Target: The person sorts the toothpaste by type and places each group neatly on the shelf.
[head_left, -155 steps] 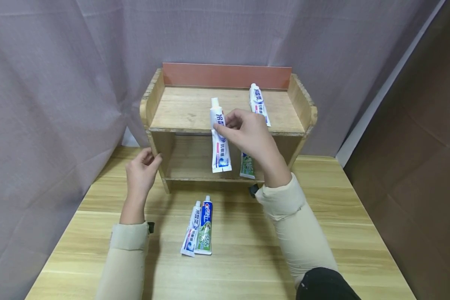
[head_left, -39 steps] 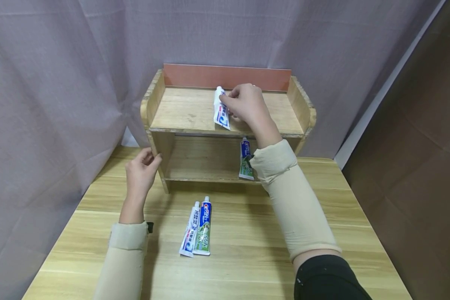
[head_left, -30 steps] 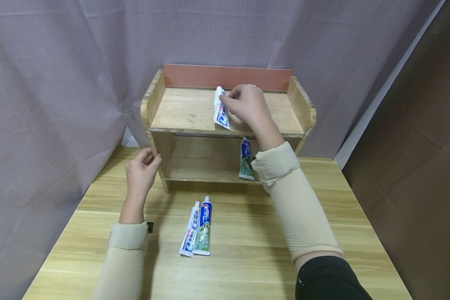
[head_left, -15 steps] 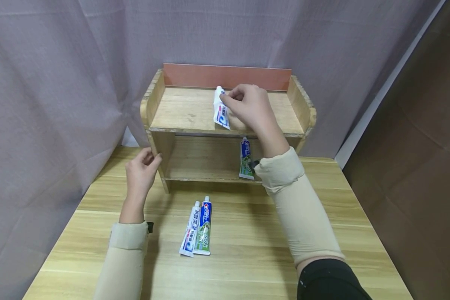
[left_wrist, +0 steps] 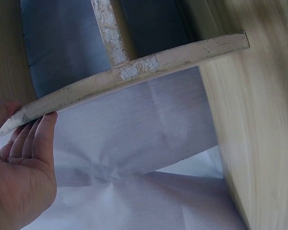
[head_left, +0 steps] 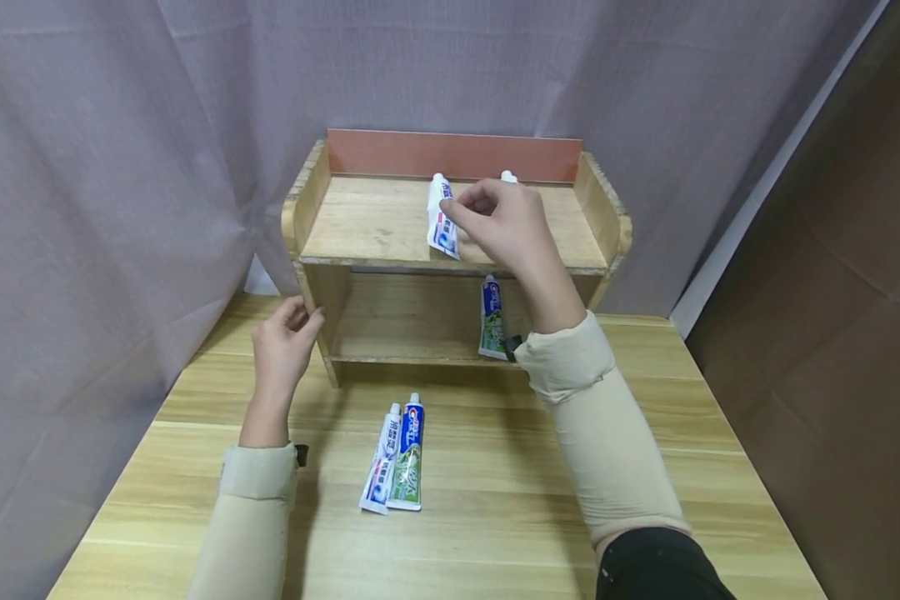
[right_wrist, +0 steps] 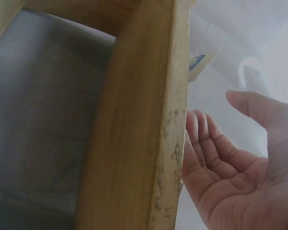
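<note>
A small two-tier wooden shelf (head_left: 367,221) stands on the table. My left hand (head_left: 283,346) pinches the edge of its left side panel, thumb on one face and fingers on the other in the left wrist view. Over the upper tier, my right hand (head_left: 506,225) has thumb and fingers apart, as the right wrist view shows, and holds nothing. Close by its fingertips lies a white toothpaste tube (head_left: 441,233), cap to the back. Another white toothpaste tube (head_left: 508,177) is mostly hidden behind that hand. On the lower tier lies a blue-and-green toothpaste tube (head_left: 491,312).
In front of the shelf, a white toothpaste tube (head_left: 379,471) and a blue-and-green toothpaste tube (head_left: 407,458) lie side by side on the wooden table (head_left: 487,533). A grey curtain (head_left: 450,67) hangs behind, and a brown surface (head_left: 832,292) rises at the right.
My right hand has carried the white toothpaste tube onto the upper tier, let go of it, and drawn back slightly to the right and nearer. My left hand has stayed put.
</note>
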{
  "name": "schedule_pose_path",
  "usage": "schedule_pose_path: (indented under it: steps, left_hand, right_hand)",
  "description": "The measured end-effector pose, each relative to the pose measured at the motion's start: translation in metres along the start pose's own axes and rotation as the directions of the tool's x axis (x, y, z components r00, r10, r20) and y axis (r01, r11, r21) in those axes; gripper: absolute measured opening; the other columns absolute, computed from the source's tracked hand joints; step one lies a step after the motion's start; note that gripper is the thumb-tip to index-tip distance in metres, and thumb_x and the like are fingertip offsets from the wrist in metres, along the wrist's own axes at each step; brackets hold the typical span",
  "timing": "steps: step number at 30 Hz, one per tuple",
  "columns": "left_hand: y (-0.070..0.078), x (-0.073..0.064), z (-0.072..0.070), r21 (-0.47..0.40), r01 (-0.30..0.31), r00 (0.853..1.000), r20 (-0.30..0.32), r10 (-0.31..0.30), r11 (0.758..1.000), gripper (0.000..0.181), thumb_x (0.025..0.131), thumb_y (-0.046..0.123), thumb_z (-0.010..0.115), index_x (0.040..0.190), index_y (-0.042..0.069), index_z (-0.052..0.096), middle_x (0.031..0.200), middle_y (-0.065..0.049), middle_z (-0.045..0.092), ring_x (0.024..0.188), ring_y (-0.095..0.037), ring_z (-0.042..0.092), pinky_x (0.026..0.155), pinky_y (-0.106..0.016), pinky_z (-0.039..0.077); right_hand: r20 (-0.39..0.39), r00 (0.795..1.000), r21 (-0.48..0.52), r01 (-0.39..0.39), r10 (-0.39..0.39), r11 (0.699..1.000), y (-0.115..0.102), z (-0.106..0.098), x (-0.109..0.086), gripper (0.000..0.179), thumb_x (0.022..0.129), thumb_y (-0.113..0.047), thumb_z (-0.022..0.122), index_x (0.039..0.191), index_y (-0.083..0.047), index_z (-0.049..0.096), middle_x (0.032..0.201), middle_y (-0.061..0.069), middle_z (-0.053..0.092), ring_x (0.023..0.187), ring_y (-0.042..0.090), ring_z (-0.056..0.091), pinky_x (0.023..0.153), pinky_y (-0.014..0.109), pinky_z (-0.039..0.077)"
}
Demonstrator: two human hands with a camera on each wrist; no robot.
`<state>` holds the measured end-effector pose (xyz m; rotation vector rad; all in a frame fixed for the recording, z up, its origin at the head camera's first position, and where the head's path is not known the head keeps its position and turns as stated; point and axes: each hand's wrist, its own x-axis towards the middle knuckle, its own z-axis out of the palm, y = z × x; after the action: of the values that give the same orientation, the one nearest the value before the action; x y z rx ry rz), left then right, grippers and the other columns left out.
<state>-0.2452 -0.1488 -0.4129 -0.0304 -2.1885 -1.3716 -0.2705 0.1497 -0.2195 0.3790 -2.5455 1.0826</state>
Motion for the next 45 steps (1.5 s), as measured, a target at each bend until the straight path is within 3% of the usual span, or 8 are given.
schedule_pose_path:
  steps: [24,38,45]
  left_hand:
    - [-0.003,0.000,0.001,-0.006,0.008,1.000,-0.007,-0.008,1.000,0.020,0.091,0.017,0.072,0.108,0.006,0.075,0.103,-0.014,0.075,0.094,-0.027,0.074,0.083,-0.034,0.060]
    - [-0.003,0.001,0.002,-0.005,0.006,1.000,-0.010,-0.006,1.000,0.019,0.092,0.018,0.072,0.107,0.007,0.075,0.103,-0.013,0.075,0.095,-0.027,0.074,0.083,-0.035,0.060]
    - [-0.002,0.001,0.001,0.004,0.002,1.000,-0.007,-0.002,1.000,0.019,0.092,0.018,0.071,0.108,0.007,0.075,0.103,-0.012,0.075,0.094,-0.027,0.074,0.082,-0.036,0.060]
  right_hand:
    - [0.010,1.000,0.089,-0.019,0.018,0.996,0.007,0.005,-0.021,0.037,0.087,-0.052,0.073,0.096,-0.016,0.073,0.087,-0.003,0.071,0.079,0.010,0.063,0.070,0.028,0.051]
    - [-0.006,0.998,0.115,0.070,-0.070,0.991,0.005,0.006,-0.032,0.029,0.089,-0.042,0.075,0.095,-0.013,0.072,0.087,-0.003,0.073,0.079,0.009,0.066,0.071,0.027,0.055]
    - [-0.003,0.997,0.135,0.071,-0.071,0.988,0.003,0.008,-0.040,0.028,0.089,-0.040,0.076,0.096,-0.013,0.072,0.089,-0.003,0.073,0.079,0.009,0.067,0.072,0.027,0.057]
